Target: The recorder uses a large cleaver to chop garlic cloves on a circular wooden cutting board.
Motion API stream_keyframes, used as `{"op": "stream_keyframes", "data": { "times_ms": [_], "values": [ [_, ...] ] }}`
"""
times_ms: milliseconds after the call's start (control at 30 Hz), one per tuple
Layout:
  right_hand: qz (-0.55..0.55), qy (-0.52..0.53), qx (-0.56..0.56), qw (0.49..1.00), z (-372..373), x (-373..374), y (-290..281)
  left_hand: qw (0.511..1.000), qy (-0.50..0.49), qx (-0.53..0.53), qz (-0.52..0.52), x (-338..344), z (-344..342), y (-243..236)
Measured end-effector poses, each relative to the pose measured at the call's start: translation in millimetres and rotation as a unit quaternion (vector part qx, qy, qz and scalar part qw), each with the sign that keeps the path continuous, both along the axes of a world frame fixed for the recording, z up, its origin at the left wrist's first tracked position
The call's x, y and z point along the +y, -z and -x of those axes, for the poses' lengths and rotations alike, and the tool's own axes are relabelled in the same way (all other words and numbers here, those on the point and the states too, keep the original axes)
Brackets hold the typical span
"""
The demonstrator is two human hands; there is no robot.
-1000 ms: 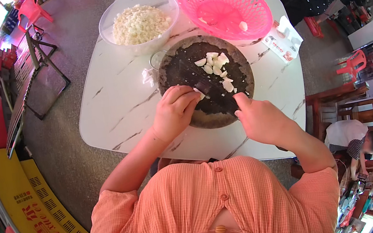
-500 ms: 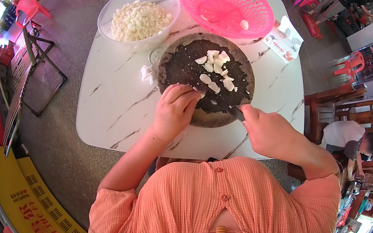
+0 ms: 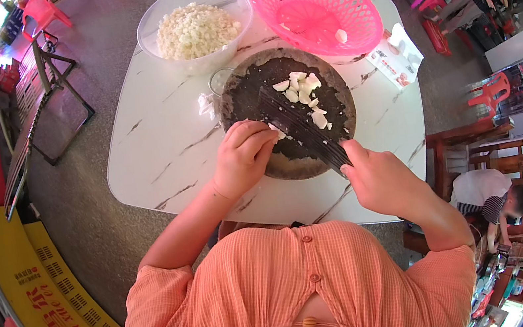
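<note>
A round, dark-topped chopping board (image 3: 241, 92) lies on the table ahead of me. My right hand (image 3: 380, 177) is closed round the handle of a dark knife (image 3: 300, 128), whose blade slants up and left across the board. Left of the blade, my left hand (image 3: 247, 155) pinches a small white piece (image 3: 277, 132) that looks like garlic, close to the blade. Several cut white pieces (image 3: 301, 91) of the same sort lie on the board beyond the knife.
Behind the board stand a clear bowl (image 3: 147, 42) of finely chopped white bits and a pink perforated basket (image 3: 364, 12) with a white piece inside. A printed packet (image 3: 397, 57) lies to the right on the marbled table (image 3: 160, 157). Another person (image 3: 483, 192) bends at the far right.
The blade has tilted and shows its broad dark side, covering pieces seen beside my left hand before. My right hand has shifted slightly. Dark clothing beyond the basket has gone from view.
</note>
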State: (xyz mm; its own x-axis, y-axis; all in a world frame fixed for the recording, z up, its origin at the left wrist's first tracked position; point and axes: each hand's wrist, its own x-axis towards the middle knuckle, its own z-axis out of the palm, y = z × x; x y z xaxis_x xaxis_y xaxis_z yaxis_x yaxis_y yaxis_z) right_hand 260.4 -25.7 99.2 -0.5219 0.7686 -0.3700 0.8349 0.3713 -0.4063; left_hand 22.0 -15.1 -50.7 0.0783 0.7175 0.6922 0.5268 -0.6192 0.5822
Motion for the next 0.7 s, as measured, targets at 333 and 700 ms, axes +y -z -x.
{"op": "stream_keyframes", "data": {
  "times_ms": [333, 700],
  "values": [
    [-0.004, -0.035, -0.022, 0.999, 10.8, 8.8, 18.6, 1.0, 0.007, 0.022, -0.006, 2.7, -1.8, -4.5],
    [-0.088, 0.087, 0.058, 0.991, -16.0, 36.8, 7.5, 0.995, 0.003, 0.064, 0.076, 16.9, -10.5, -12.2]
  ]
}}
